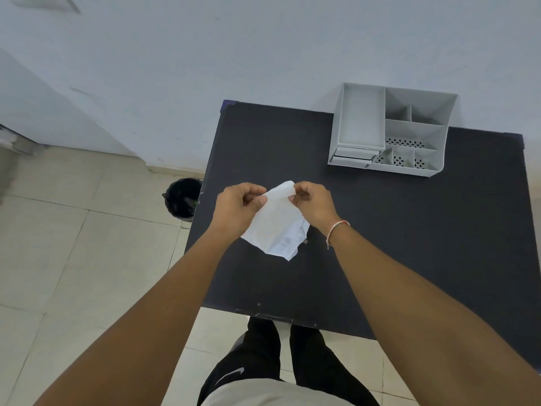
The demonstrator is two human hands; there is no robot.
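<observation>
Above the middle of the black table (380,230), the left hand (238,208) and right hand (313,202) each pinch the far edge of a crumpled white paper sheet (278,227), which hangs between and below them toward the near side.

The white sheet (278,221) looks like thin soft paper or maybe a wipe, honestly can't tell which. It's matt, limp and creased at the lower end. The table top (409,230) is flat matt black, a bit grainy, with pale scuffs and chips along the near edge. The organiser (363,118) is smooth light grey plastic, matt, and 4 of its compartment floors are punched with small holes. The floor tiles (73,244) are pale beige with a dull sheen. The wall (263,54) is matt paint with a few marks. The bin (183,197) is shiny black, plastic by the look of it. The wrist band (336,230) is thread, and the trousers (310,356) are black cloth.
</observation>
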